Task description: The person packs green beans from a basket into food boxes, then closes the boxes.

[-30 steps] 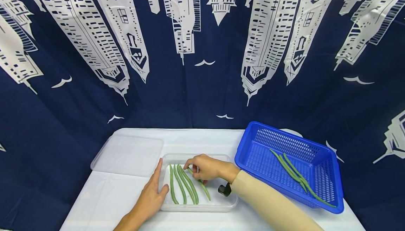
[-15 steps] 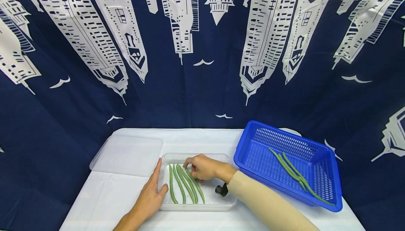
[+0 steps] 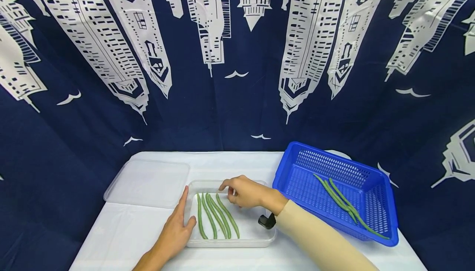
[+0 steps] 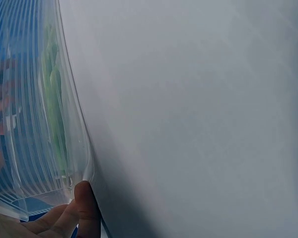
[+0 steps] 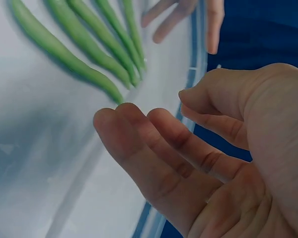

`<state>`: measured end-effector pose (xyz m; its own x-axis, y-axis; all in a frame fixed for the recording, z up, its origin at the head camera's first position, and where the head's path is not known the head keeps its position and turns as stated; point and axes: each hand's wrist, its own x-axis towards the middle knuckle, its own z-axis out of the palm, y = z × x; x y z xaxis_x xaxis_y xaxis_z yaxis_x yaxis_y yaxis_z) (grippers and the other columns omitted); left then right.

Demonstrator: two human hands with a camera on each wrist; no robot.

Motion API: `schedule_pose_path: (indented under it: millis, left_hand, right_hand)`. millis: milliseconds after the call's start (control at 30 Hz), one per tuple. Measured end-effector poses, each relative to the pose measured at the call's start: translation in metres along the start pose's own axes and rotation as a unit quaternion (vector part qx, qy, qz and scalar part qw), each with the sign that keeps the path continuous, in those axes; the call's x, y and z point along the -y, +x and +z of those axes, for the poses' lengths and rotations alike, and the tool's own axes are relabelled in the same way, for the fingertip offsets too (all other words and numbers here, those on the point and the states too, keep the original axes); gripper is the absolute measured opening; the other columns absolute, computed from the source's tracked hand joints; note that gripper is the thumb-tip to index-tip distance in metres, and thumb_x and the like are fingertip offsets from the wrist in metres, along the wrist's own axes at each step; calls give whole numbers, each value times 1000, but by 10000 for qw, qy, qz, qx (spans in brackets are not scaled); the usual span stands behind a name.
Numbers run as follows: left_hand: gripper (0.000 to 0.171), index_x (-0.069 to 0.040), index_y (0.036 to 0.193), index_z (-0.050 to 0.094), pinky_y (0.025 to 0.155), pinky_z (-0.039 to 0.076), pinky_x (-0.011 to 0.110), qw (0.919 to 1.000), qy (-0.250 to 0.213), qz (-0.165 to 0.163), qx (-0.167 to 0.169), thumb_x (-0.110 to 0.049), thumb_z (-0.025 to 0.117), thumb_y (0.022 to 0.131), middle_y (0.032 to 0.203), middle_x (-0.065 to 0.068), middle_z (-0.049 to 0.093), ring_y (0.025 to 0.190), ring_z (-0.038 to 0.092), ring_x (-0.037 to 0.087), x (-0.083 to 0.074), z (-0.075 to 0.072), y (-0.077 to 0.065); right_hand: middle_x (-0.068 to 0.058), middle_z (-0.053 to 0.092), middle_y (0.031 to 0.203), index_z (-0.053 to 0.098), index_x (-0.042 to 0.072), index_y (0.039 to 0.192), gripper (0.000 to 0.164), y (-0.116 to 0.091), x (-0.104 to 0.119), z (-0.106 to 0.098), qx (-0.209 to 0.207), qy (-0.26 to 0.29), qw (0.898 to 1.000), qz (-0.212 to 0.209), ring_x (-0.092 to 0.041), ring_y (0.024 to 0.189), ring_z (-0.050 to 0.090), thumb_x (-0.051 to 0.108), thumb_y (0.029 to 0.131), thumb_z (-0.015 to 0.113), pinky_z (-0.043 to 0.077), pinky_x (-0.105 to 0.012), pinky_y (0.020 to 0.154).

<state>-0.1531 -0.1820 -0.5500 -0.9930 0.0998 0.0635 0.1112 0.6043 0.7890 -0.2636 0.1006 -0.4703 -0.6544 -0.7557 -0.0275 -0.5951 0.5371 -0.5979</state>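
Observation:
Several green beans [image 3: 226, 214] lie side by side, lengthwise toward the person, in a clear plastic container [image 3: 230, 243]. My right hand [image 3: 245, 192] hovers over the container, just right of the rightmost bean. In the right wrist view its fingers [image 5: 121, 144] are loosely bent and hold nothing, thumb apart from them. My left hand [image 3: 175, 229] rests along the container's left side, index finger straight and thumb spread toward the near left corner. The left wrist view shows fingertips [image 4: 84, 198] at the container's edge, with beans [image 4: 54, 109] blurred through the ribbed wall.
A blue perforated basket [image 3: 391, 221] stands to the right, holding a few more green beans [image 3: 339, 199]. A clear flat lid [image 3: 146, 182] lies at the back left of the white table [image 3: 111, 238]. A small black device [image 3: 267, 221] sits on the right wrist.
The rightmost bean has been laid closer beside the others and let go. My right hand has then lifted slightly away to the right. The left hand stays at the container's side.

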Motion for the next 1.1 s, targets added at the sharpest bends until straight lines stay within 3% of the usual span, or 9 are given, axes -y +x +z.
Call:
schedule_pose_path:
  millis: [167,300,567,833,1100]
  left_hand:
    - [101,-27,190,3,143,24,75,10000,-4,1,-30,-8,63,112,196,21,15,179,23,49,1,2,0]
    - [99,-26,191,5,143,24,75,10000,-11,-1,-32,-8,64,113,196,22,16,179,23,49,0,1,-1]
    - [100,-27,191,5,143,24,74,10000,9,-11,-69,-9,64,112,196,22,16,179,23,49,-1,1,-2]
    - [99,-28,191,6,142,25,75,10000,-12,-1,-80,-8,64,113,195,22,18,178,25,49,-1,1,-1]
    - [99,-29,190,7,143,26,73,9999,-23,-81,-86,-9,65,112,195,22,21,178,27,47,-1,0,-1]
  right_hand:
    - [-5,83,105,79,4,139,35,-11,1,-16,-304,-452,9982,-241,-8,88,78,-2,108,65,64,-21,84]
    - [-4,83,108,79,6,141,34,-23,0,-28,-444,-554,9972,-226,-13,94,79,2,110,66,67,-28,87]
    - [-6,84,108,81,9,140,33,-55,-15,-54,-870,-485,9950,56,-13,94,75,4,111,67,60,-23,76]
    - [-3,84,107,83,11,139,29,-87,-38,-81,-1340,-622,9886,296,-10,92,74,7,112,72,65,-29,81]
    - [0,84,109,84,10,136,27,-119,-63,-104,-1667,-838,9809,558,-16,97,76,8,110,76,66,-32,86]
